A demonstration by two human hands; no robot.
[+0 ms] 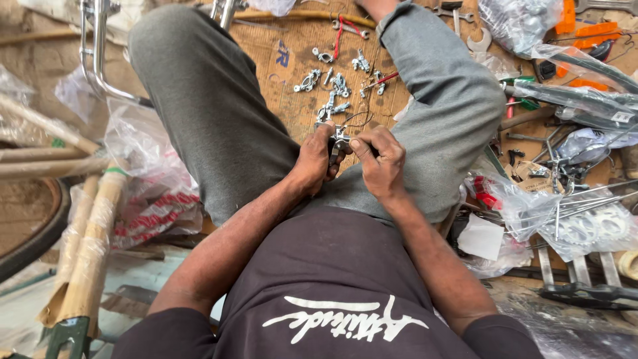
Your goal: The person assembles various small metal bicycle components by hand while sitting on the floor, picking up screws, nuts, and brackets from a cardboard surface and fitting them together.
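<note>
I sit on the floor with my knees spread, in grey trousers. My left hand [315, 161] and my right hand [380, 159] meet in front of my lap and both grip a small silver metal clamp part [337, 140], with a thin dark wire [359, 119] curling off it. Just beyond my hands, several similar small silver fittings [335, 83] lie scattered on a sheet of brown cardboard [279, 60]. Red-handled pliers [344, 30] rest further out on the cardboard.
A chrome tube frame [96, 53] stands at the upper left. Wrapped bicycle tubes [86, 233] and plastic bags [143, 173] lie to my left. On my right sit bagged spokes and sprockets [585, 223], spanners [458, 13], orange parts [585, 30] and black fenders [578, 100].
</note>
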